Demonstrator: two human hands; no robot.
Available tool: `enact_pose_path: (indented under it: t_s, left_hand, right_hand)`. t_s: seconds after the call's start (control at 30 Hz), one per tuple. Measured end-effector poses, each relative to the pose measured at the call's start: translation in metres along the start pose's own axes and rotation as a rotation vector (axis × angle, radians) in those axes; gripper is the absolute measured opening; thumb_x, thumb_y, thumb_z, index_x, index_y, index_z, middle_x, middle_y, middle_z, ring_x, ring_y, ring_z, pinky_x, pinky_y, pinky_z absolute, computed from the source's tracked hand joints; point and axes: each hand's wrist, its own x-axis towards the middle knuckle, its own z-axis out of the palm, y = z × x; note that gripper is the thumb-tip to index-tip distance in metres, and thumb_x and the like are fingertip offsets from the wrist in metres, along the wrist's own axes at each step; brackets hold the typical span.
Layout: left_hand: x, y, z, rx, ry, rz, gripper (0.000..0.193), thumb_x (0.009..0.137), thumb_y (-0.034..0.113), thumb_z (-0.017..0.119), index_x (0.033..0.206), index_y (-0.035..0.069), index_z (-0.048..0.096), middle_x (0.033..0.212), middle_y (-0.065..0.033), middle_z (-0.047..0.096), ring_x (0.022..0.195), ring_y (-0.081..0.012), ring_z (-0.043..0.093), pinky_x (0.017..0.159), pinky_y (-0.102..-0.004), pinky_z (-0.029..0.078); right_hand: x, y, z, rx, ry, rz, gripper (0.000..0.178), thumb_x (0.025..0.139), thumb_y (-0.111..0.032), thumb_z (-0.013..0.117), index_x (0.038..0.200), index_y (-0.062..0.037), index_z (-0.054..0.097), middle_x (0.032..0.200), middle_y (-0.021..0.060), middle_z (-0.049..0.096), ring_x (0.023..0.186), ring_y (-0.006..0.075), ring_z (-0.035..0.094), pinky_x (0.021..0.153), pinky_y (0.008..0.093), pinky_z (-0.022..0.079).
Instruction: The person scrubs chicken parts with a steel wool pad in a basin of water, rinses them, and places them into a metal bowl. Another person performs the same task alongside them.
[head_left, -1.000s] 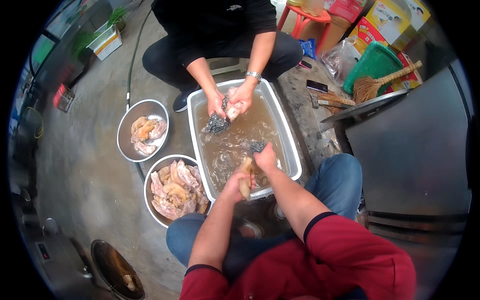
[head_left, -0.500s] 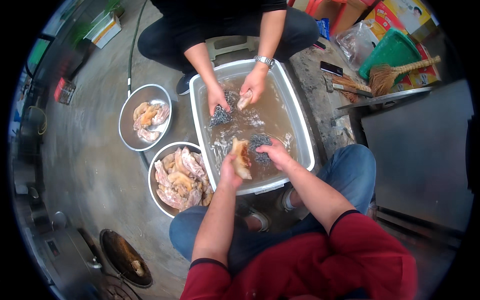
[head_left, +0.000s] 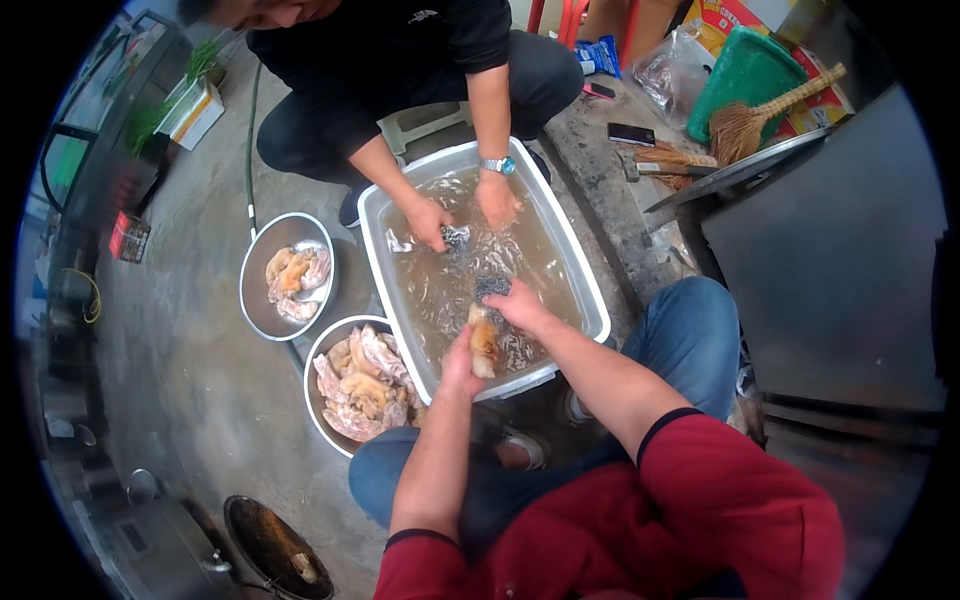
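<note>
My left hand [head_left: 460,364] is closed around a pig's trotter [head_left: 484,348], pale with yellowish-brown patches, held just above the murky water. A grey steel-wool scrubber [head_left: 491,287] is gripped in my right hand [head_left: 517,306], right at the trotter's far end. Both hands are over the near part of a white plastic tub [head_left: 594,292]. Across it, a co-worker's hand [head_left: 428,223] holds another grey scrubber [head_left: 456,236]. The co-worker's other hand [head_left: 497,200], below a wristwatch, dips into the water, and whatever it holds is hidden.
Left of the tub stand two metal bowls of trotters, a smaller bowl [head_left: 247,297] and a fuller bowl [head_left: 320,424]. A hose [head_left: 251,165] runs along the floor. A phone [head_left: 631,133], a straw brush [head_left: 737,135] and a green dustpan [head_left: 752,82] lie at right. An open drain [head_left: 245,520] is lower left.
My right hand has brought its scrubber leftward to the trotter's far end. The co-worker's hands have gone lower into the water, and the co-worker's trotter is now out of sight. The view has shifted.
</note>
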Motion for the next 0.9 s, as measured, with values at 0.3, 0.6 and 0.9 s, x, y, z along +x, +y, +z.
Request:
enact_pose_path:
  t_s: [0.3, 0.6, 0.9]
  left_hand:
    - [0.006, -0.008, -0.001, 0.046, -0.013, 0.032, 0.038, 0.102, 0.026, 0.049, 0.129, -0.001, 0.053, 0.119, -0.0158, 0.062, 0.105, -0.0313, 0.063, 0.089, -0.0472, 0.054]
    - [0.016, -0.004, -0.020, 0.020, -0.010, -0.075, 0.039, 0.099, 0.029, 0.048, 0.126, 0.001, 0.056, 0.110, -0.0156, 0.064, 0.086, -0.0292, 0.063, 0.074, -0.0411, 0.055]
    - [0.013, 0.007, -0.027, -0.054, 0.074, -0.042, 0.033, 0.099, 0.033, 0.046, 0.116, 0.008, 0.059, 0.095, -0.0079, 0.065, 0.074, -0.0219, 0.063, 0.059, -0.0350, 0.053]
  right_hand:
    - [-0.026, 0.004, 0.010, -0.483, 0.200, -0.183, 0.057, 0.077, -0.026, 0.077, 0.122, 0.0017, 0.054, 0.109, 0.0246, 0.066, 0.104, 0.0398, 0.064, 0.090, 0.0439, 0.051]
    - [-0.006, 0.041, -0.068, -1.212, 0.220, -0.332, 0.047, 0.082, -0.026, 0.071, 0.122, -0.0084, 0.055, 0.111, 0.0200, 0.068, 0.101, 0.0389, 0.066, 0.083, 0.0484, 0.052]
    - [0.001, 0.050, -0.023, 0.215, -0.180, 0.111, 0.072, 0.077, -0.017, 0.080, 0.139, 0.0004, 0.048, 0.120, 0.0142, 0.066, 0.104, 0.0240, 0.064, 0.089, 0.0374, 0.052]
